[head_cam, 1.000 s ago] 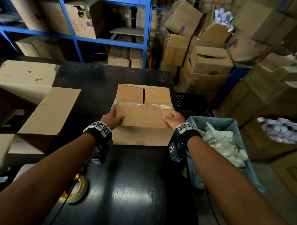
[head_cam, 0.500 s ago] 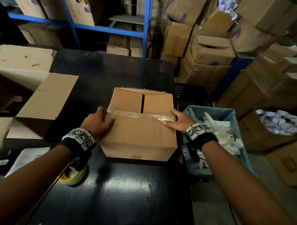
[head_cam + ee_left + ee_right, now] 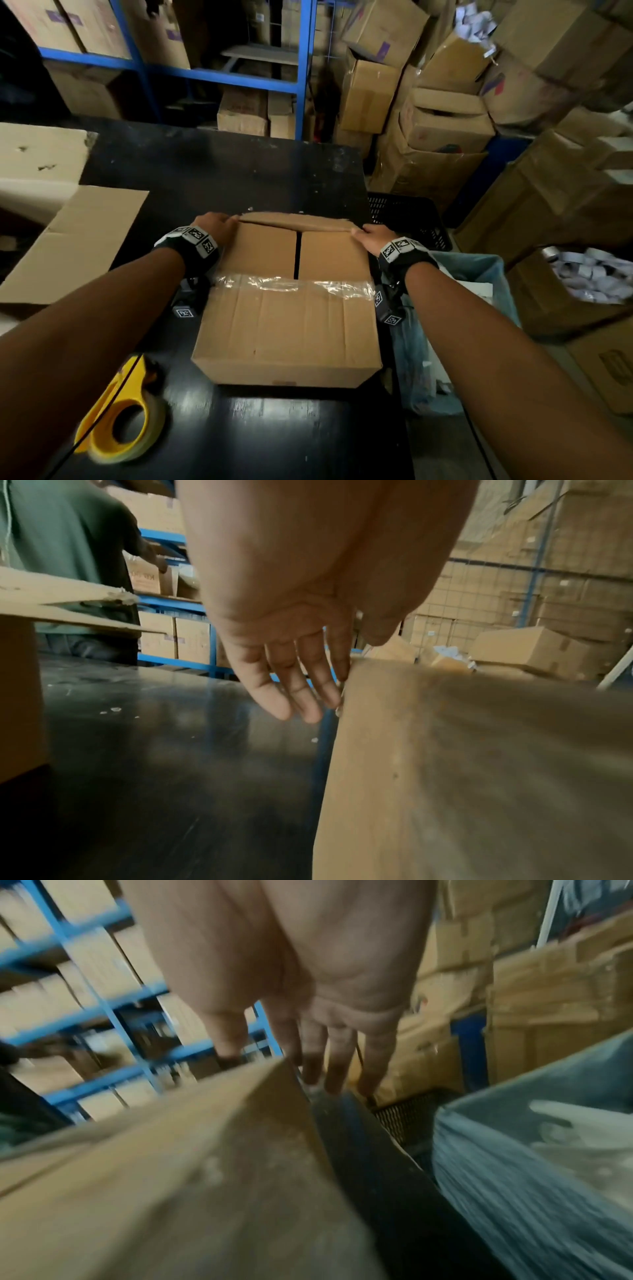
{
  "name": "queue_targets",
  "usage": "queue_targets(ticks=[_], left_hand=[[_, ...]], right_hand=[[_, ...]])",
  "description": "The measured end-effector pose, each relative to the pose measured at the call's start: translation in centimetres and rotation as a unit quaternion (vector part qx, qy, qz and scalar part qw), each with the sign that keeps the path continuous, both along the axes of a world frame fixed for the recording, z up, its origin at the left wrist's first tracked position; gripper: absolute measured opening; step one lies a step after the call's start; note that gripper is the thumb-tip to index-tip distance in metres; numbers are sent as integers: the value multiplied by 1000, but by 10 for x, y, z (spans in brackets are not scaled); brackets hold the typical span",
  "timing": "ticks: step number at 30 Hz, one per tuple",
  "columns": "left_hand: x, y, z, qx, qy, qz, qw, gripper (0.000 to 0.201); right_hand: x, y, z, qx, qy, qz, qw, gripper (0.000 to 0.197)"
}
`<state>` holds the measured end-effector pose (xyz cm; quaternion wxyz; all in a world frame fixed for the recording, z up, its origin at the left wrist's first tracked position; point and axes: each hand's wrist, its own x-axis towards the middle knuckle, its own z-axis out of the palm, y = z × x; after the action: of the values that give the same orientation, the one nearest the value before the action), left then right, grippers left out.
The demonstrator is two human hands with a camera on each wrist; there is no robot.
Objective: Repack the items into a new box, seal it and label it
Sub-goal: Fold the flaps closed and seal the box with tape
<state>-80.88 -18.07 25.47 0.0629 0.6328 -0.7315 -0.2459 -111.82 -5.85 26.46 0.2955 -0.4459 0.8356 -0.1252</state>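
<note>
A closed cardboard box (image 3: 291, 301) sits in the middle of a black table (image 3: 212, 171), and we are looking down at it over both forearms. A strip of clear tape (image 3: 294, 286) crosses the top, wrinkled and shiny. Beyond the tape two short flaps meet at a dark gap. At the far edge a long flap (image 3: 294, 219) is raised a little.

Our left hand (image 3: 214, 224) is at the far left corner of that flap and our right hand (image 3: 368, 234) at the far right corner, well apart. In the wrist views the fingers (image 3: 301, 685) of both hands are straight, lying down the far side of the box, with the thumbs over the top edge. They seem to press the flap rather than clamp it, though we cannot tell how firmly.

A yellow tape dispenser (image 3: 120, 418) lies near the front left corner of the table. A trash bin lined with a blue bag (image 3: 479, 270) stands just beside the table's right edge. Flattened cardboard (image 3: 78, 240) lies to the left.

We judge the sealing half done. The raised flap may spring up once a hand lets go to fetch the dispenser. The creased tape may peel. The box lies near the right edge, so a push could send it toward the bin.
</note>
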Motion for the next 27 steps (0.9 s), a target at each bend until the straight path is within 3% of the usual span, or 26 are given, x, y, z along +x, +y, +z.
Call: queue_targets(ticks=[4, 8, 10, 13, 15, 17, 20, 22, 24, 27], left_hand=[[-10, -20, -4, 24, -13, 4, 1000, 50], [-15, -29, -6, -16, 52, 3, 999, 34], [-14, -32, -5, -31, 79, 5, 996, 37], [-13, -30, 2, -42, 117, 9, 992, 47], [-8, -27, 9, -30, 178, 10, 983, 57], [0, -25, 17, 2, 251, 8, 968, 63], [13, -15, 30, 32, 351, -12, 936, 54], [22, 2, 37, 66, 398, -13, 915, 67], [33, 19, 34, 71, 387, -41, 918, 68], [48, 40, 19, 18, 323, -86, 942, 36]], right_hand=[[-10, -17, -3, -2, 30, 25, 999, 44], [-15, -27, -7, -72, 9, 0, 997, 32], [-15, -29, -3, -104, -19, -13, 994, 41], [-10, -27, 8, -152, -42, -31, 987, 75], [-6, -20, 18, -181, -44, -32, 982, 86], [-1, -10, 28, -192, -51, -23, 980, 86], [6, 9, 36, -203, -85, -33, 975, 70], [12, 25, 34, -219, -115, -37, 968, 66], [15, 39, 26, -218, -118, -29, 968, 69], [22, 63, 19, -215, -121, -24, 969, 53]])
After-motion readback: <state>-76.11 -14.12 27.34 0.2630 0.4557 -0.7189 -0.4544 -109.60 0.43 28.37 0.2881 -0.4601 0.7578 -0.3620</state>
